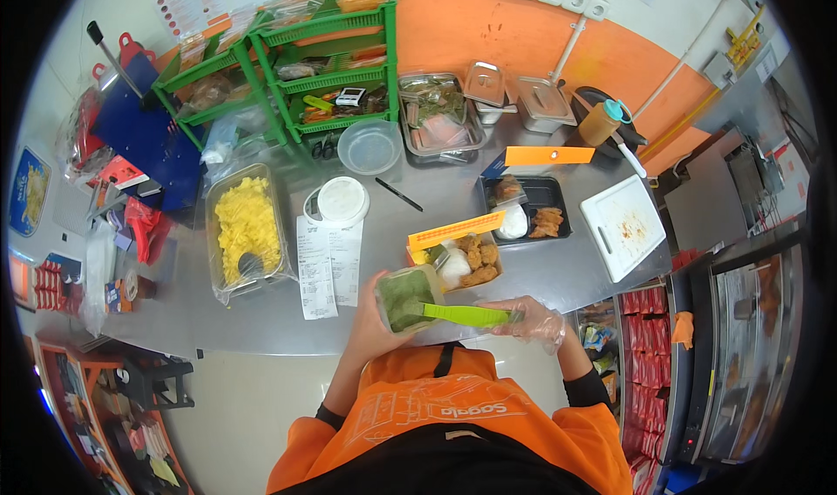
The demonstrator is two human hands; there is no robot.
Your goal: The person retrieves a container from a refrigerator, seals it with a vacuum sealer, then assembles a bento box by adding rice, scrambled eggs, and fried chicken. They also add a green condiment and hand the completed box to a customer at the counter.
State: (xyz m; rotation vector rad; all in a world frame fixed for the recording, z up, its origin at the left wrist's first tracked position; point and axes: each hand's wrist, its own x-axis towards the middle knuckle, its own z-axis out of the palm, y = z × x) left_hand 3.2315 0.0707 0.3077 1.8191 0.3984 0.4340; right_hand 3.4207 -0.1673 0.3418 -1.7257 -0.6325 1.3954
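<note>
My left hand is closed around a clear square container of green food, tilted at the table's front edge. My right hand, in a clear plastic glove, grips bright green tongs; their tips reach into the green food. Just beyond stands an orange-and-yellow meal box with a white rice mound and browned fried pieces. Behind it to the right, a black tray holds rice, fried pieces and a small wrapped packet, with an orange card strip at its back.
A metal pan of yellow food and paper receipts lie to the left. A pen and white tub sit mid-table. A white cutting board rests right. Green racks, lidded pans and a sauce bottle line the back.
</note>
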